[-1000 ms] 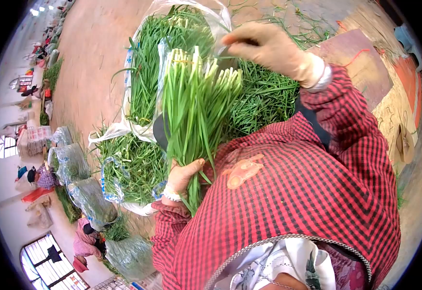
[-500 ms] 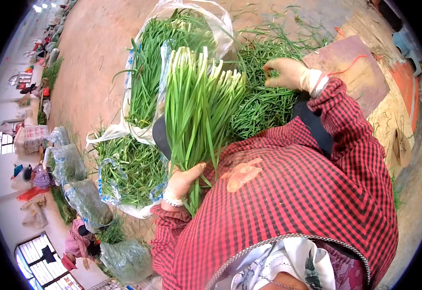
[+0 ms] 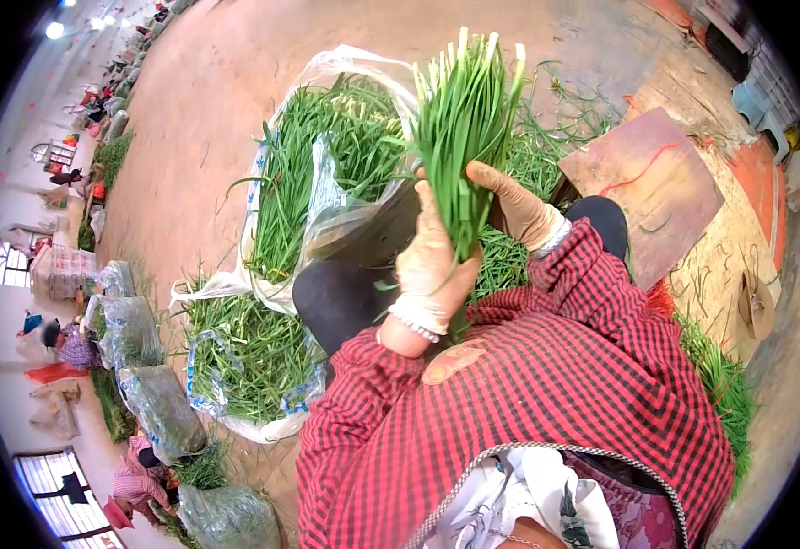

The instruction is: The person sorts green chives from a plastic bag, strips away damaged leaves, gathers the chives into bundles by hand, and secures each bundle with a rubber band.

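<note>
Upright in front of me is a bunch of garlic chives (image 3: 469, 128), pale cut ends up and green leaves down. My left hand (image 3: 435, 274), gloved and with a beaded bracelet at the wrist, is closed around its lower part. From the other side my right hand (image 3: 526, 212), also gloved, wraps the bunch higher up, its far fingers hidden behind the leaves. Beyond my left hand stands a clear plastic bag (image 3: 313, 215) with more chives (image 3: 281, 201) in it. Loose green leaves (image 3: 502, 265) lie beneath the bunch, between my knees.
A second bag holds loose leaves (image 3: 249, 352) at left. To the right lie a flat board (image 3: 643, 197) with a red string (image 3: 640, 172) and more chives (image 3: 716, 393). Wrapped bundles (image 3: 164, 412) and a co-worker (image 3: 136, 480) are at lower left. A light-blue stool (image 3: 764, 108) stands far right.
My left hand has moved right and up with the bunch, which is now gathered tighter. My right hand has left the loose leaves and come onto the bunch. The view has shifted slightly.
</note>
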Demonstrator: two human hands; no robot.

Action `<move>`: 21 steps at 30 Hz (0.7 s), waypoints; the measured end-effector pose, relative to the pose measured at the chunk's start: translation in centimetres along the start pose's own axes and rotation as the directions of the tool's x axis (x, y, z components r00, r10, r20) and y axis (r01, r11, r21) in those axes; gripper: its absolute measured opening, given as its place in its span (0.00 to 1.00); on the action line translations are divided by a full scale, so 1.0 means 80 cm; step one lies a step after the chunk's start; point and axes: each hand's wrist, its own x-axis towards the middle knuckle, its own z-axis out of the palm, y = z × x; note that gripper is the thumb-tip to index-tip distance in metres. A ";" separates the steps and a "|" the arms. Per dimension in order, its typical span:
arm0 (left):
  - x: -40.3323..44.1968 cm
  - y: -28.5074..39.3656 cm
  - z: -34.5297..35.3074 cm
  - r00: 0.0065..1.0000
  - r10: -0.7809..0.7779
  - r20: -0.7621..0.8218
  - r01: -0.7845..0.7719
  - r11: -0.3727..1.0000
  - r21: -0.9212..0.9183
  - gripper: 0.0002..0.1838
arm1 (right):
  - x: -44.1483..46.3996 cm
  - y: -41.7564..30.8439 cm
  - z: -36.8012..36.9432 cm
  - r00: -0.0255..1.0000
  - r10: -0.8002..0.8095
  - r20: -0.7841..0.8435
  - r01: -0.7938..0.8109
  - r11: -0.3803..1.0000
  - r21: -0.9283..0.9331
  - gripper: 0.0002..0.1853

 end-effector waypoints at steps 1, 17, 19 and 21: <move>0.002 0.002 0.009 0.993 0.115 -0.020 -0.116 0.986 -0.118 0.62 | 0.000 -0.005 0.001 0.998 -0.047 -0.030 0.047 0.999 -0.001 0.28; 0.048 -0.020 -0.084 0.994 -0.070 -0.088 -0.058 0.347 -0.936 0.11 | -0.070 -0.060 -0.032 0.992 0.120 0.030 -0.111 0.971 -0.211 0.37; 0.052 0.001 -0.085 0.994 -0.056 -0.091 -0.067 0.338 -0.939 0.11 | -0.066 -0.051 -0.023 0.981 0.192 0.032 -0.187 0.975 -0.124 0.41; 0.061 0.007 -0.083 0.995 -0.089 -0.051 -0.019 0.332 -0.943 0.10 | -0.060 -0.042 -0.015 0.975 0.217 0.039 -0.202 0.952 -0.231 0.40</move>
